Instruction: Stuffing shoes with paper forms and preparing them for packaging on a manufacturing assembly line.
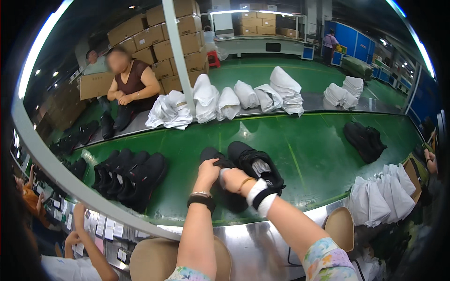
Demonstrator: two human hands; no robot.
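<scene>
Green surface [300, 154], glossy, spans the middle of the head view, its edges curved by the lens. Work area: one pair of black shoes on it, directly in front of the wearer, toes pointing away.

Left hand [206, 177]: at the left shoe [229, 199]; fingers bent and closed on the upper near the opening. Dark band and a thin bracelet at the wrist. Right hand [236, 181]: over the same shoe, just beside the left hand; fingers curled inward. How far they are open, and whether they grip anything, cannot be told; a small pale patch at the fingertips is too blurred to identify. A white wrap and a black band circle this wrist.

Right shoe [244, 158]: just beside its mate, upright, pale stuffing [261, 167] visible in its opening.

Left of the pair, apart from it: a row of black shoes [140, 175], standing close together. Far right: another black pair [363, 140], well apart from the hands.

Beyond the green area: a metal ledge [318, 103] carrying white-wrapped bundles [246, 95]. Lower right: more white bundles [382, 196] packed upright beside a brown carton wall [411, 175].

Opposite, to the left: a co-worker [133, 89] in a dark top, forearms forward, hands together above black footwear. Stacked cartons [180, 42] behind. Lower left: a second co-worker's raised forearms [91, 239].
</scene>
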